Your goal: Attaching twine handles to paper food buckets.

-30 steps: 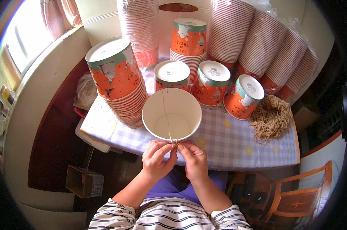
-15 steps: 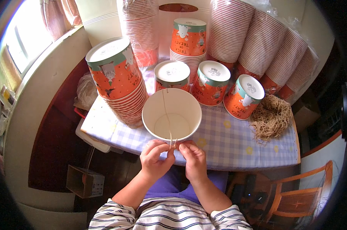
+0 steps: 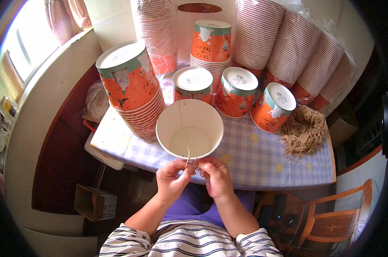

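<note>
Both L hand (image 3: 172, 180) & R hand (image 3: 218, 177) pinch string (image 3: 188, 152); open cup (image 3: 204, 124) just beyond 'em.

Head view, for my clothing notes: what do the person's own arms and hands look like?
Striped sleeves, white with narrow dark bands, leave the forearms bare. The left hand and right hand wear no gloves; no watch shows on either wrist.

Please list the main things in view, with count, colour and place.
Open bucket: 1, white inside, centre
String: 1, tan, across open bucket
Upturned buckets: 3, orange-green, behind open bucket
Bucket stacks: 2, orange, left and back centre
Wrapped stacks: 5, reddish-white, back
String bundle: 1, tan, right
Tablecloth: 1, blue-white, under buckets
Box: 1, brown, lower left
Chair: 1, brown, lower right
Left hand: 1, at string
Right hand: 1, at string
</note>
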Demonstrator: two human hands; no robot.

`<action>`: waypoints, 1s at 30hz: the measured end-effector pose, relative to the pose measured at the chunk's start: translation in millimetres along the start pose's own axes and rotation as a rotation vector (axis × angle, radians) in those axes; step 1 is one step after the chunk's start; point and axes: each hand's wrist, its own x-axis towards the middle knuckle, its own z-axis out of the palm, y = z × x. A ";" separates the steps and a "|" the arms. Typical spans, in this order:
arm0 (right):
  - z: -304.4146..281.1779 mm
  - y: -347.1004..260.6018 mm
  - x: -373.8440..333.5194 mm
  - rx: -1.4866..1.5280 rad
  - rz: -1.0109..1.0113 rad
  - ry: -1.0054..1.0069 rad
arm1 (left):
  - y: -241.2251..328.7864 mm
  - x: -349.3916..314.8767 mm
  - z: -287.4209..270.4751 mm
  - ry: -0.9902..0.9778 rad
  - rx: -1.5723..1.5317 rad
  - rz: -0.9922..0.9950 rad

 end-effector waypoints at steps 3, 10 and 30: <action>2.0 -3.0 -1.4 -0.014 -0.026 0.019 | 4.8 2.1 1.2 -0.022 -0.134 -0.054; -11.0 2.2 1.9 -0.315 -0.227 0.044 | -1.1 5.7 -0.8 -0.041 -0.272 -0.093; -6.2 2.7 -1.6 -0.349 -0.243 -0.017 | 7.6 7.1 3.7 -0.126 0.169 0.196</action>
